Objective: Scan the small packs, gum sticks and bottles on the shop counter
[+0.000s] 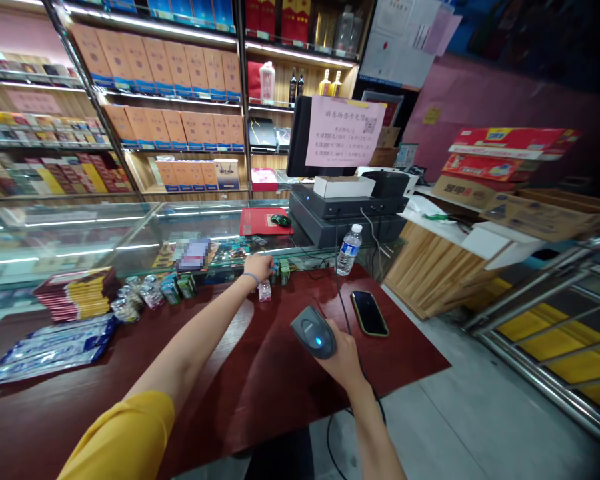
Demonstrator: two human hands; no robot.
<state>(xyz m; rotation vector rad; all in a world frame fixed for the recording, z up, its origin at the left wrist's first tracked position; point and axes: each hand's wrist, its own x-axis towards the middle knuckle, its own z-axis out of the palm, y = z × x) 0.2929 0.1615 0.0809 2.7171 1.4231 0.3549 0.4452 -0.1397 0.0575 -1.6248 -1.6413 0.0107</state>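
My right hand (345, 357) is wrapped round a dark grey barcode scanner (313, 331), held over the dark red table with a blue light showing. My left hand (259, 266) reaches to the table's far side, fingers curled at a small blue-green pack (274, 268); the fingertips are partly hidden. Just right of it stand small green packs (284, 272). A small pink-and-clear pack (265, 291) sits just below the left hand. Farther left, several similar small packs (153, 291) stand in a group beside stacked brown-and-yellow packets (77, 293).
Blue-and-silver sachets (55, 347) lie at the left of the table (220, 400). On the right are a water bottle (349, 252), a phone (369, 313) and the scanner's cable. Behind stand a glass counter (130, 233), a red mat (257, 221) with a mouse, and a monitor (300, 143).
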